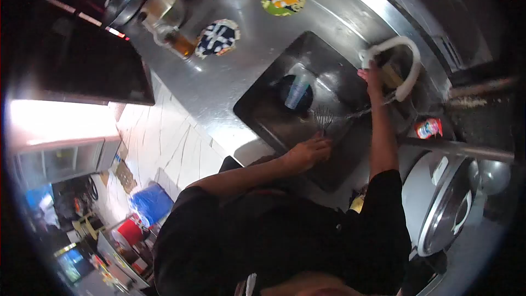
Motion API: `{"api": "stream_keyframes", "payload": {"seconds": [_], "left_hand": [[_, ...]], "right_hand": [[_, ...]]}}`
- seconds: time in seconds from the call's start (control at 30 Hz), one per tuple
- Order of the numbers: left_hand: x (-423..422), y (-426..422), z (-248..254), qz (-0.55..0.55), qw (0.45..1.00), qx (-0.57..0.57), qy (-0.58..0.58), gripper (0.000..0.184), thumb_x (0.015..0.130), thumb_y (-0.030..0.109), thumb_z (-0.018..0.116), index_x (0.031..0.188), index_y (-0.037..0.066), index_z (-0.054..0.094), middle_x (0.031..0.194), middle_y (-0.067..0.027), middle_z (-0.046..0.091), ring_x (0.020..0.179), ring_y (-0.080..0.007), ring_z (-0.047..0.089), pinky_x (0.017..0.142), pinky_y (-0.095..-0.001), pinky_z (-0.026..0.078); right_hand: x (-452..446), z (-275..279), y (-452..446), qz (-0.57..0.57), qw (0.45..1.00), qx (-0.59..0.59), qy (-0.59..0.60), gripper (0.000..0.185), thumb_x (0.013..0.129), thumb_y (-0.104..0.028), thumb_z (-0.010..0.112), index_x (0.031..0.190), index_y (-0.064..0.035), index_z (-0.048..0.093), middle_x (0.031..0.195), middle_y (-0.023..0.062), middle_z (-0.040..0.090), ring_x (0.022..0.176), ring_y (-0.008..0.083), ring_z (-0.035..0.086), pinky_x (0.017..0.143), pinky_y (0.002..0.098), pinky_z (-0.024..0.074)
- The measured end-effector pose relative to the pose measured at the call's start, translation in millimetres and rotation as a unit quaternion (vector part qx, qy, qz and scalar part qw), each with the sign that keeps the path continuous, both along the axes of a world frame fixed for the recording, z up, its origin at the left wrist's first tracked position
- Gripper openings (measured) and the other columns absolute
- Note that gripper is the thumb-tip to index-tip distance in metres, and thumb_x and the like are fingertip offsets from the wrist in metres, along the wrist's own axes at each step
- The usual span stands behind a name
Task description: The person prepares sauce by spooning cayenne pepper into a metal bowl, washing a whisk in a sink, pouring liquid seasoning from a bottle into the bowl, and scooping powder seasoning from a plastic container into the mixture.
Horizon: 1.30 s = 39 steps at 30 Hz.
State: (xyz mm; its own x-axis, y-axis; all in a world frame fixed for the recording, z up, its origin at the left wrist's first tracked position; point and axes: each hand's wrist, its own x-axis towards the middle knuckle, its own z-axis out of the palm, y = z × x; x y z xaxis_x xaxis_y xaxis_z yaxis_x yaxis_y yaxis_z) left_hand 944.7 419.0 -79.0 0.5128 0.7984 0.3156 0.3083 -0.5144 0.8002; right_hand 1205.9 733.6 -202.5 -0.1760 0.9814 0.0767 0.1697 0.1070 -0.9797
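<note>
My left hand (309, 153) is closed around the handle of a wire whisk (323, 117), whose wires point up over the dark sink basin (263, 85). My right hand (373, 77) reaches to the base of the white curved faucet (415, 68), with its fingers against it. A thin bright streak, like water, runs from near the spout towards the whisk. In the basin a clear cup (297, 90) lies tilted over a dark round spot.
Two patterned cloth pads (218, 38) (282, 0) lie on the metal counter (186, 85). Metal bowls (164, 8) and a jug with amber liquid (178, 43) stand at upper left. A red packet (428, 128) and a large lidded pot (446, 208) are at right.
</note>
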Motion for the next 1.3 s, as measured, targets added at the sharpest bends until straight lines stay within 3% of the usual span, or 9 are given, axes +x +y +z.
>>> {"api": "stream_keyframes", "payload": {"seconds": [0.17,0.27,0.37,0.57,0.73,0.87,0.97,1.17,1.3], "left_hand": [[-30,-20,12,0.039,0.995,-0.095,0.017,0.031,0.065,-0.011,0.056,0.089,0.009,0.051,0.099,-0.0057,0.051,0.112,-0.0295,0.051,0.101,-0.0398,0.043],[-46,-23,13,0.087,0.991,-0.076,0.074,0.030,0.068,-0.007,0.057,0.091,0.011,0.052,0.107,-0.0031,0.049,0.109,-0.0283,0.050,0.095,-0.0365,0.046],[-40,-19,-12,0.099,0.982,0.112,0.114,0.028,0.074,0.002,0.057,0.100,0.012,0.056,0.113,-0.0029,0.050,0.115,-0.0268,0.048,0.097,-0.0367,0.045],[-6,-21,-52,-0.002,0.968,0.248,0.045,0.043,0.079,0.011,0.055,0.119,0.023,0.059,0.123,-0.0079,0.049,0.124,-0.0298,0.042,0.105,-0.0405,0.040],[-27,-71,-37,0.048,0.929,0.360,0.063,0.043,0.083,0.015,0.056,0.125,0.020,0.056,0.143,-0.0132,0.034,0.136,-0.0324,0.028,0.110,-0.0439,0.034],[-97,-121,-11,-0.016,0.962,0.214,0.171,0.044,0.083,0.019,0.061,0.126,0.022,0.056,0.147,-0.0163,0.030,0.138,-0.0395,0.023,0.112,-0.0480,0.030],[-144,-146,-5,-0.007,0.959,0.152,0.238,0.042,0.081,0.017,0.064,0.122,0.021,0.060,0.145,-0.0169,0.032,0.138,-0.0416,0.023,0.111,-0.0474,0.030],[-181,-165,-49,-0.006,0.934,0.238,0.266,0.035,0.081,0.020,0.062,0.116,0.018,0.063,0.139,-0.0186,0.039,0.132,-0.0413,0.033,0.107,-0.0523,0.032],[-218,-204,-36,0.048,0.967,0.194,0.159,0.032,0.078,0.014,0.064,0.110,0.013,0.065,0.132,-0.0178,0.043,0.129,-0.0396,0.036,0.104,-0.0504,0.036]], "right_hand": [[-43,43,-19,-0.090,0.850,-0.218,0.472,0.037,0.098,-0.036,0.045,0.106,-0.0030,0.059,0.095,0.0113,0.064,0.084,0.0224,0.064,0.072,0.0401,0.0555],[-35,44,-60,0.088,0.891,-0.409,0.173,0.056,0.095,-0.055,0.040,0.092,-0.0038,0.063,0.078,0.0081,0.065,0.068,0.0234,0.062,0.063,0.0410,0.0537],[-61,60,-140,0.172,0.764,-0.618,-0.065,0.067,0.090,-0.066,0.041,0.087,-0.0035,0.065,0.074,0.0075,0.065,0.066,0.0237,0.063,0.063,0.0415,0.0534],[-90,89,-265,0.171,0.945,-0.274,-0.048,0.044,0.088,-0.045,0.060,0.101,-0.0038,0.065,0.097,0.0084,0.064,0.076,0.0196,0.064,0.067,0.0403,0.0540],[-117,153,-318,-0.045,0.932,-0.341,-0.113,0.025,0.086,-0.027,0.065,0.095,-0.0035,0.063,0.089,0.0079,0.063,0.070,0.0158,0.061,0.056,0.0367,0.0492],[-81,153,-318,0.086,0.791,-0.359,-0.488,0.016,0.082,-0.014,0.065,0.088,-0.0022,0.055,0.058,0.0027,0.056,0.040,0.0126,0.047,0.035,0.0285,0.0354],[-76,144,-335,0.052,0.806,-0.229,-0.544,0.029,0.080,-0.022,0.071,0.101,-0.0044,0.061,0.055,0.0029,0.055,0.044,0.0153,0.051,0.041,0.0301,0.0399],[-104,173,-357,0.249,0.754,-0.181,-0.580,0.017,0.068,-0.006,0.071,0.064,-0.0042,0.054,0.049,0.0019,0.049,0.037,0.0110,0.046,0.034,0.0299,0.0335],[-124,182,-367,0.108,0.795,-0.224,-0.554,0.016,0.067,-0.006,0.071,0.064,-0.0058,0.055,0.048,0.0007,0.047,0.038,0.0101,0.045,0.034,0.0296,0.0311]]}}
